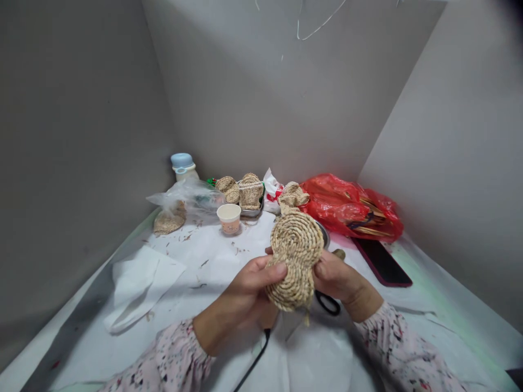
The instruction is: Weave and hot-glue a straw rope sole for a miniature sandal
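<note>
On white sheeting (212,256), left hand (245,288) and right hand (339,277) grip a straw sole (295,256); a tray (251,214) holds another.

Woven straw sandal (295,256): rough, matt, coiled fibre. Red plastic bag (347,207): glossy, crinkled film. Paper cup (229,218): matt. Phone (382,262): smooth, dark face. Scissors (327,302): black plastic loops.

Three smooth pale grey walls (261,92) meet in a corner beyond the fingers (278,269); white sheet-covered tabletop (212,261) beneath, left wall noticeably dimmer.
</note>
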Demonstrator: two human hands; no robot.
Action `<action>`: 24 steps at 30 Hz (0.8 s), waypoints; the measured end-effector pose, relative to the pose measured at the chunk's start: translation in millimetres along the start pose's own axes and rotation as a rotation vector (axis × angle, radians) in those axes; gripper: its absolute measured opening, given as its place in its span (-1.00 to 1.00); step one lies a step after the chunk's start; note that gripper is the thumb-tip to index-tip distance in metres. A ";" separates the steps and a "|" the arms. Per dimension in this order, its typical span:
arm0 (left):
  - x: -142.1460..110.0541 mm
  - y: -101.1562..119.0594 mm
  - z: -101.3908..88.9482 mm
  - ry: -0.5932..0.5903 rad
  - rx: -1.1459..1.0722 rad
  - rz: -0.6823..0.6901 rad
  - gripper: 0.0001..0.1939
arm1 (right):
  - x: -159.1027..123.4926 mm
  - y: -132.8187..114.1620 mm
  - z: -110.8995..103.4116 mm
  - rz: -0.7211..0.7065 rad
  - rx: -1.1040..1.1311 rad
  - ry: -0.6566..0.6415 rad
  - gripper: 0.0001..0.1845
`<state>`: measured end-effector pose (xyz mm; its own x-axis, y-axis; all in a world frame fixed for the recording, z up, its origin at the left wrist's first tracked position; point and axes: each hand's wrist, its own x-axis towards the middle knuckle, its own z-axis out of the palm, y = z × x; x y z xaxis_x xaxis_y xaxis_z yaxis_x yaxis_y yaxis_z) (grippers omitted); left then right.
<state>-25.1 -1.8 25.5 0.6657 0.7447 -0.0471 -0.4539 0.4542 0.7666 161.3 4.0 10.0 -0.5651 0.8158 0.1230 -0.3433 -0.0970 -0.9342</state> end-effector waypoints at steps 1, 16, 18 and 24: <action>-1.0 -0.9 1.6 -0.026 -0.017 -0.010 -0.67 | -0.5 2.7 0.4 0.016 0.009 -0.011 -0.26; -5.7 -5.9 13.2 0.001 -0.138 0.002 -0.50 | 4.0 10.6 26.5 0.053 0.148 -0.063 -0.02; -6.7 -6.4 14.8 -0.006 -0.145 0.006 -0.48 | 3.6 9.6 27.8 0.055 0.140 -0.077 0.00; -7.3 -7.9 15.1 -0.033 -0.154 0.006 -0.51 | 3.9 4.1 28.7 0.052 0.148 -0.150 -0.04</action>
<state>-17.5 -18.2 29.4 0.6809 0.7321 -0.0200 -0.5415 0.5216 0.6593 136.2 -9.6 16.3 -0.6867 0.7144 0.1343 -0.4107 -0.2289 -0.8826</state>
